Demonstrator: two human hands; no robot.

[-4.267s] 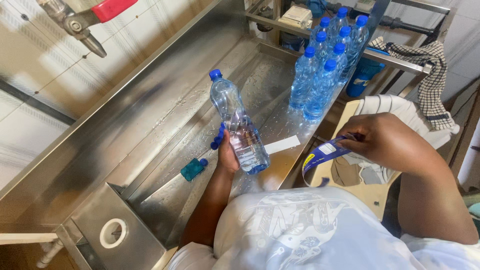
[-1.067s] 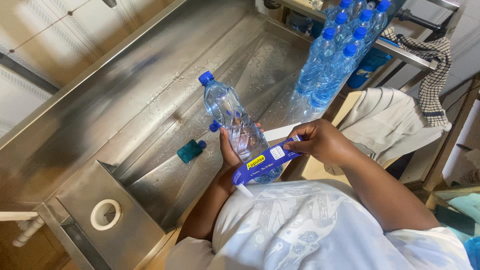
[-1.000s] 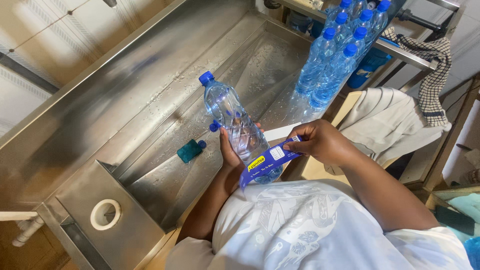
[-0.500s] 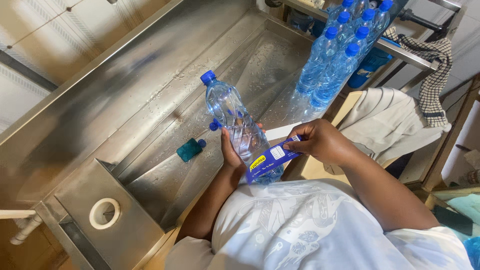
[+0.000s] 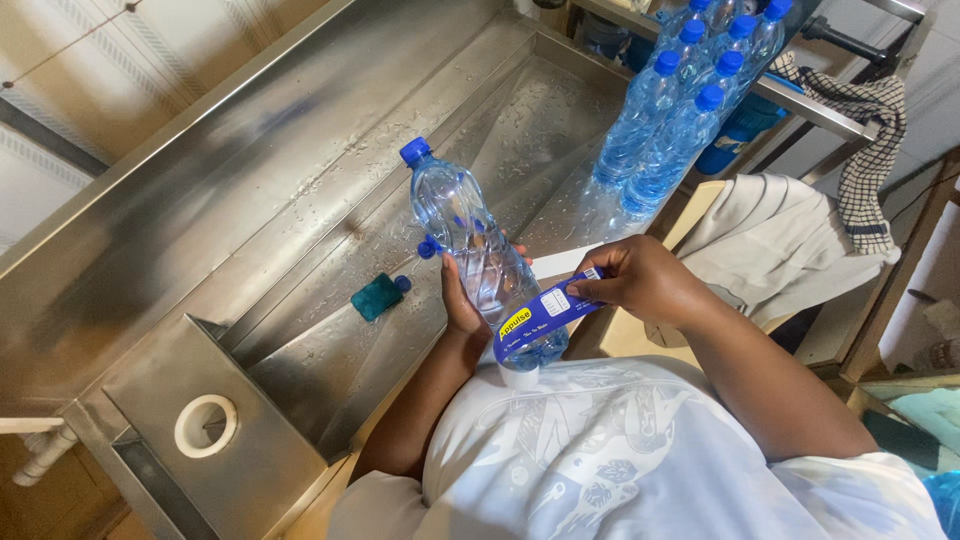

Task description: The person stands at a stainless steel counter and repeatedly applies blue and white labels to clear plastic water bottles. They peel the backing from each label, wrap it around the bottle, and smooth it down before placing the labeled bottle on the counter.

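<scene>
You look down on a long stainless-steel trough [image 5: 300, 170], wet with droplets, set against a pale tiled wall [image 5: 110, 70]. A round drain opening [image 5: 206, 426] lies at its near end. A checked cloth [image 5: 865, 130] hangs over a metal rail [image 5: 800, 100] at right.

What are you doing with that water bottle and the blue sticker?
A person is holding a clear water bottle with a blue cap in the left hand, over a wet steel counter. The right hand is pressing a blue label around the bottle's lower part; one end is pinched in the fingers. More blue-capped bottles stand together at the far end, and a small teal thing lies on the counter.
</scene>
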